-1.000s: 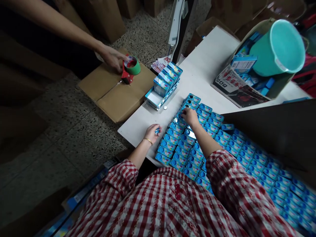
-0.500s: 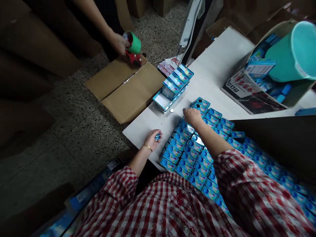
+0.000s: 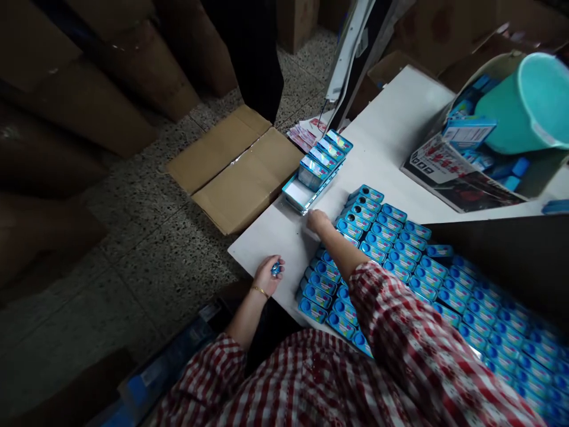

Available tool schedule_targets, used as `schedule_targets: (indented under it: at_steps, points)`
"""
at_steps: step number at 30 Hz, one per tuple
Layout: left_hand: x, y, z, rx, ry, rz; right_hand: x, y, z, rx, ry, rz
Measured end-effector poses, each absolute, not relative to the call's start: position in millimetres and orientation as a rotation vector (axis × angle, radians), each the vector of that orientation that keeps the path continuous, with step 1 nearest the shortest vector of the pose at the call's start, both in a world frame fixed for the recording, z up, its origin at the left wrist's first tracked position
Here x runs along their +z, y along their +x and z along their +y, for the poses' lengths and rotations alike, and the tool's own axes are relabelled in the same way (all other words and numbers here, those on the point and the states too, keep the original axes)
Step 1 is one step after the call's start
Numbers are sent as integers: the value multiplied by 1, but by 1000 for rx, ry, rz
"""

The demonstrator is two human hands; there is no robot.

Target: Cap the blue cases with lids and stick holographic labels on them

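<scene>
My left hand [image 3: 267,276] rests at the table's near-left edge, palm up, its fingers curled around small shiny blue pieces [image 3: 276,268]. My right hand [image 3: 319,223] is on the white table, fingers bent together, just short of the blue tray [image 3: 295,194]. What its fingertips hold or touch is hidden. Several blue tins [image 3: 313,169] stand in a line on that tray. Under and beside my right forearm, blue tins [image 3: 377,238] stand in close rows. Most have a blue round spot on top; three at the far end show a dark one [image 3: 365,190].
A closed cardboard box [image 3: 240,172] stands against the table's left edge. Behind it is a person's dark-clothed leg [image 3: 255,59]. At the right, an open carton [image 3: 444,172] holds blue packs and a turquoise bucket [image 3: 498,112]. Papers [image 3: 304,135] lie beyond the tray.
My right hand has moved left from the tin rows towards the tray. A third tin now shows a dark round spot. The other person's hand with the green tape roll has left the view.
</scene>
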State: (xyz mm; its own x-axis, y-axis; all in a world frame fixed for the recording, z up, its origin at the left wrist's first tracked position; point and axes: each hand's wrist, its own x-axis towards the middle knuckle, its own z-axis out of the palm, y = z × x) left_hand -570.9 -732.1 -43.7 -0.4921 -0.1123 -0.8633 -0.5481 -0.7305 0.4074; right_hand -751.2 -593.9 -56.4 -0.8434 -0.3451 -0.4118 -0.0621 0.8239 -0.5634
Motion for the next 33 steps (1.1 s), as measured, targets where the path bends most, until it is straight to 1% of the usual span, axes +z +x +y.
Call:
schedule_targets:
  at_steps: [3,4,7,8,10,14,16,19,24,26,27,29,31,33]
  points:
    - [-37,-579,-726,2337,-1314,887,-34,-738,-574,-800,-293,2502]
    - [-34,-582,-723,2353,-1270,856,-26,-736,-561,-867,-263,2503]
    - [-21,-592,-715,2377,-1133,812,-8,-740,-509,-1115,-10,2551]
    - [-17,-596,-711,2377,-1091,816,-4,-744,-493,-1144,93,2598]
    - [-8,-604,-702,2384,-1006,833,1,-754,-468,-1015,196,2720]
    - [4,-623,-684,2435,-888,861,4,-770,-467,-429,99,2760]
    - [7,-633,-677,2453,-869,867,5,-776,-477,-233,90,2688]
    - [8,-644,-665,2469,-858,853,4,-786,-486,-136,121,2576]
    - [6,-658,-647,2455,-851,835,3,-788,-481,-106,168,2594]
    - [3,-661,-643,2431,-869,822,5,-774,-477,-231,142,2665]
    - [1,-662,-641,2411,-869,822,6,-764,-475,-373,98,2708]
    - [-4,-664,-638,2374,-850,845,7,-742,-474,-787,-108,2691]
    - [-8,-665,-634,2362,-834,879,7,-723,-474,-1193,-363,2488]
    - [-8,-666,-628,2353,-835,899,6,-710,-474,-1456,-457,2285]
